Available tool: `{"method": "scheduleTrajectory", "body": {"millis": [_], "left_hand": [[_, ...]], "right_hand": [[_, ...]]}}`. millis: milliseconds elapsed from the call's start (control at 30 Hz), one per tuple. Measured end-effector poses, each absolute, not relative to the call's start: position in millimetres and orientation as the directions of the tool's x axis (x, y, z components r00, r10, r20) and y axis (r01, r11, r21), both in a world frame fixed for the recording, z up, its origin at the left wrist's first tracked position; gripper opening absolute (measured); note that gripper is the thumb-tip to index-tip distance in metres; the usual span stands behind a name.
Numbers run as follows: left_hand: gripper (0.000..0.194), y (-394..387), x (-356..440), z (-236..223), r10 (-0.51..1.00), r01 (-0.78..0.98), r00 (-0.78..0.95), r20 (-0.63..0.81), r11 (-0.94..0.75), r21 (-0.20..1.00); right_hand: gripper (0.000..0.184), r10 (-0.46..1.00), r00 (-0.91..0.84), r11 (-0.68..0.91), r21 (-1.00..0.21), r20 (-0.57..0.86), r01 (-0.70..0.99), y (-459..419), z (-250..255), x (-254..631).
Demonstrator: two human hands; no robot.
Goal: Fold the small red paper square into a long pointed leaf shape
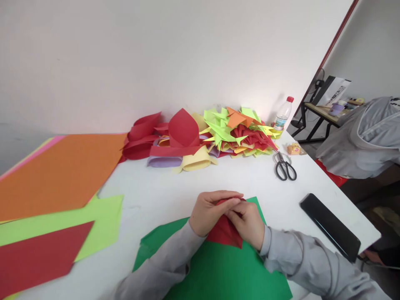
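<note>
Between both hands is a piece of red paper [225, 233], partly folded, its lower corner showing below the fingers. My left hand [212, 210] is closed over its upper left side, thumb and fingers reaching toward the top. With the fingertips pinched near the top edge, my right hand [248, 221] grips the paper's right side. The exact fold under the fingers is hidden. Beneath lies a large green sheet [225, 275] on the white table, partly covered by my grey sleeves.
Folded red, purple and yellow paper shapes [184, 129] and a heap of bright paper stars [221, 129] lie along the wall. Orange sheets [68, 171] are at left. Black scissors [285, 166], a phone [331, 227] and a bottle [283, 114] are at right. Beyond sits a person in grey [368, 137].
</note>
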State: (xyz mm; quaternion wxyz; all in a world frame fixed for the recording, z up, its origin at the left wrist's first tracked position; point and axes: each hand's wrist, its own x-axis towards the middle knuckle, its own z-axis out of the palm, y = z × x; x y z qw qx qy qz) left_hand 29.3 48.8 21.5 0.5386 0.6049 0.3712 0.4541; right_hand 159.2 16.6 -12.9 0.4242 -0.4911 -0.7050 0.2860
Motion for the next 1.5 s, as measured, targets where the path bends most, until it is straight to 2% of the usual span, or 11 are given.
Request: {"method": "scheduleTrajectory", "body": {"millis": [233,433,1000,1233,1300,1500], "left_hand": [[0.014,50.9,28.0,23.7,0.915,-0.042,0.385,0.121,-0.114,0.993],[0.014,50.9,27.7,22.3,0.916,-0.024,0.375,0.143,-0.145,0.989],[0.009,46.1,31.0,22.4,0.943,-0.037,0.203,0.264,-0.262,0.964],[0.026,49.5,29.0,22.4,0.96,0.054,0.15,0.236,-0.246,0.968],[0.029,50.9,26.8,23.7,0.953,0.042,0.176,0.246,-0.257,0.965],[0.014,58.8,19.0,21.5,0.886,0.019,0.35,0.302,-0.33,0.944]], "right_hand": [[0.025,0.932,-0.164,0.362,-0.822,0.323,0.439,15.9,-15.1,159.9],[0.025,0.934,-0.163,0.356,-0.818,0.316,0.452,16.4,-15.1,159.1],[0.027,0.932,-0.205,0.361,-0.818,0.299,0.449,15.4,-9.6,158.2],[0.028,0.939,-0.188,0.345,-0.8,0.289,0.49,16.0,-11.1,159.1],[0.028,0.942,-0.182,0.335,-0.802,0.281,0.494,16.6,-11.8,159.4],[0.025,0.943,-0.182,0.331,-0.826,0.277,0.457,18.3,-13.3,160.1]]}}
